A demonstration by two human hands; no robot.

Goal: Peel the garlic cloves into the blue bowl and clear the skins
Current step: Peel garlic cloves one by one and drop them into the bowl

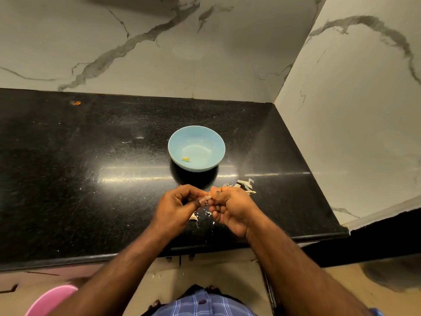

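We hold one garlic clove (206, 198) between both hands just in front of the blue bowl (196, 148) — left hand (176, 206) and right hand (230, 207) both pinch it with curled fingers. We should tear the skin gently, over the counter. Its long axis seems left-right — its tip we cannot tell.

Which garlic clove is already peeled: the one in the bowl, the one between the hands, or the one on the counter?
The small yellowish clove in the blue bowl; it shows no skin. The clove between the hands and the counter clove look pale, apparently unpeeled.
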